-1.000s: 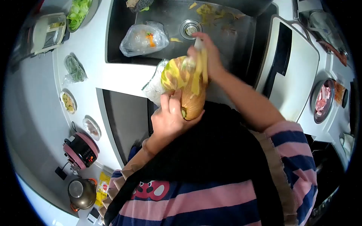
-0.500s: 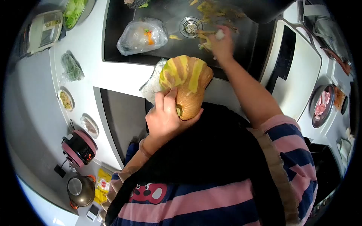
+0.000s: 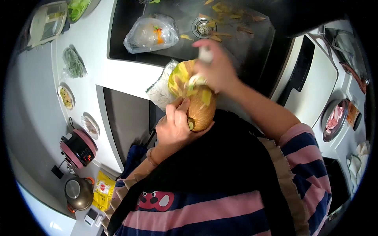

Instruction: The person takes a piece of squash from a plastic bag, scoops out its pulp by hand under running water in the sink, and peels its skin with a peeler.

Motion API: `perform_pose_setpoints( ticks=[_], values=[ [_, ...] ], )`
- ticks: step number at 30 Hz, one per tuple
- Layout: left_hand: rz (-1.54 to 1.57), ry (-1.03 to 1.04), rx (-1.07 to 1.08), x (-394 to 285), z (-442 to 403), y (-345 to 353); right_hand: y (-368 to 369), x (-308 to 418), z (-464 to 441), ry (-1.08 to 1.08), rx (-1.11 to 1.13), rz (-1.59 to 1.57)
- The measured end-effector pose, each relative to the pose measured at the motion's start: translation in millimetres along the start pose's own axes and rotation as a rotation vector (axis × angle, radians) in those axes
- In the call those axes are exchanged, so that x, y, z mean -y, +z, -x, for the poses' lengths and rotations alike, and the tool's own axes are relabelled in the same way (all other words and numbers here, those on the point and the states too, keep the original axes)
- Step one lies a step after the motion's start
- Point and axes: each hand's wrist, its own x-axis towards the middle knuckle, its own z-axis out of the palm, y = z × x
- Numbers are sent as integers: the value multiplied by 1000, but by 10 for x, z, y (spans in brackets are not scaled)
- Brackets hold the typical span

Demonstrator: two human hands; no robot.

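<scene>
A partly peeled squash point(image 3: 202, 112) is held at its stem end by my left hand point(image 3: 175, 124), whose fingers and thumb wrap round it. Yellow-green stripes show at its far end, and tan skin covers the rest. My right hand point(image 3: 220, 70) is closed on a white-handled peeler point(image 3: 205, 54), blurred by motion. The peeler's head lies over the striped part of the squash and hides some of it. Beside the squash, on the counter edge, rests a crumpled whitish wrapping point(image 3: 160, 92).
The dark sink point(image 3: 252, 51) holds strips of peel point(image 3: 226, 15) near the drain point(image 3: 204, 27) and a clear plastic bag point(image 3: 151, 35). A plate of raw meat point(image 3: 334, 118) stands at right. A rice cooker point(image 3: 78, 148) and a pot point(image 3: 78, 192) are at left.
My right hand has moved with the peeler from over the sink, back and leftwards onto the squash. My left hand still grips the squash. The view has shifted slightly.
</scene>
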Motion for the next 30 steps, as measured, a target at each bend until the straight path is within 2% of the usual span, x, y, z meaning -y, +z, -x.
perform_pose_setpoints(
  ticks=[2,4,5,7,8,10,11,13,14,15,16,18,19,20,22,24,25,26,28,29,30],
  values=[
    [0,-8,-8,-24,6,-18,38,-82,-152,143,37,10],
    [-7,-27,35,-57,-62,-82,-138,-816,-716,94,-185,105],
    [-3,-33,27,-54,-23,-63,-265,-844,-704,89,-182,113],
    [-28,50,-24,9,42,17,-388,-699,-790,291,-395,-39],
    [-27,29,-21,8,56,12,-290,-595,-650,297,-375,-32],
    [-4,10,-24,-8,43,15,-30,-82,-218,0,-38,96],
    [-10,37,-13,2,37,-14,-1,-175,-260,3,-20,101],
    [-75,48,11,37,102,9,12,-489,-481,82,-16,19],
    [-145,82,21,56,106,25,-161,-629,-764,127,-176,240],
    [-143,80,15,38,112,-2,-325,-1001,-949,56,-272,263],
    [-101,72,35,13,114,-42,-340,-949,-949,48,-266,268],
    [-61,40,44,32,88,-31,-347,-817,-863,133,-214,-207],
    [-56,59,30,43,95,-12,-187,-525,-681,125,-80,-164],
    [-53,79,12,43,110,8,-90,-186,-434,-23,101,-27],
    [-60,55,29,17,87,-45,4,-241,-390,-144,200,48],
    [-68,73,70,19,78,-71,-271,-734,-911,-21,-121,341],
    [-67,67,38,17,101,-43,-403,-936,-1051,105,-164,150],
    [-71,57,23,27,90,-32,-396,-843,-1068,91,-154,157],
    [-62,75,0,30,115,-17,-314,-510,-897,-35,-65,-84],
    [-56,61,0,28,127,-14,-253,-362,-785,-16,130,-236],
    [-56,66,3,28,126,-14,-217,-250,-671,-11,145,-229]
  ],
)
